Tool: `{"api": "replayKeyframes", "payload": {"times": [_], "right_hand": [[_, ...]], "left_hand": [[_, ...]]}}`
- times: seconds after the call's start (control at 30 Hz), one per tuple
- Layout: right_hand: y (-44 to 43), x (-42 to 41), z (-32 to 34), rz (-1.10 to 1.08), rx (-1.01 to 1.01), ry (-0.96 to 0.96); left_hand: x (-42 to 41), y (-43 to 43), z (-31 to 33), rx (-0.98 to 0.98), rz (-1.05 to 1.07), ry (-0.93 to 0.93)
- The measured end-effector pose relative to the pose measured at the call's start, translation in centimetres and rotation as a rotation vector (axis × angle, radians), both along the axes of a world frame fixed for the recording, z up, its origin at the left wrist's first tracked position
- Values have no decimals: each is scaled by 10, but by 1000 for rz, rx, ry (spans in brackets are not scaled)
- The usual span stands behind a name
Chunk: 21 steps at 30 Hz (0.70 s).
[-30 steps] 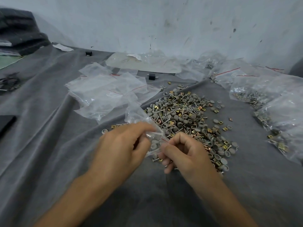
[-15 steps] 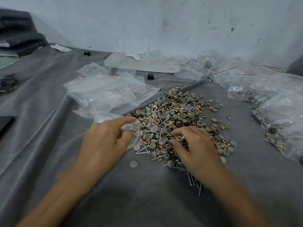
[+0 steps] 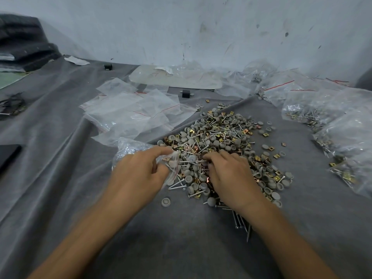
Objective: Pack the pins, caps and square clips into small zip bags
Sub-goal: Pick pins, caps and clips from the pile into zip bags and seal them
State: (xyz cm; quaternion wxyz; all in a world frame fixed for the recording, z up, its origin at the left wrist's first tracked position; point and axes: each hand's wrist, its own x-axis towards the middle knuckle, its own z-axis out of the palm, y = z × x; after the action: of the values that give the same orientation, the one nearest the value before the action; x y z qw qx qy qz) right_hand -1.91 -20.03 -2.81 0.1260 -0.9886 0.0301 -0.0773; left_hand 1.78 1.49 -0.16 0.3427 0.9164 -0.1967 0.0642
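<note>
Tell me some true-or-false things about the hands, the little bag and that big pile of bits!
1. The left hand holds a small zip bag. True.
2. The right hand hovers high above the pile. False: its fingers are down on the pile of pins, caps and clips.
3. To the right of the pile lie filled bags. True.
4. The empty bags lie to the right too. False: they lie left of the pile, farther back.
5. One grey cap sits alone at the pile's near edge. True.
</note>
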Motion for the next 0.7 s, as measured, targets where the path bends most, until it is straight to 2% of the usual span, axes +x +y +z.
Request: {"api": "replayKeyframes", "payload": {"times": [0.23,0.43,0.7], "right_hand": [[-11,-5,7,-3,140,10],[-7,-6,11,46,152,53],[-10,-8,5,29,154,-15]], "left_hand": [[-2,-2,-6,0,-70,-9],[-2,-4,-7,13,-95,-14],[-2,-3,-8,15,-113,8]]}}
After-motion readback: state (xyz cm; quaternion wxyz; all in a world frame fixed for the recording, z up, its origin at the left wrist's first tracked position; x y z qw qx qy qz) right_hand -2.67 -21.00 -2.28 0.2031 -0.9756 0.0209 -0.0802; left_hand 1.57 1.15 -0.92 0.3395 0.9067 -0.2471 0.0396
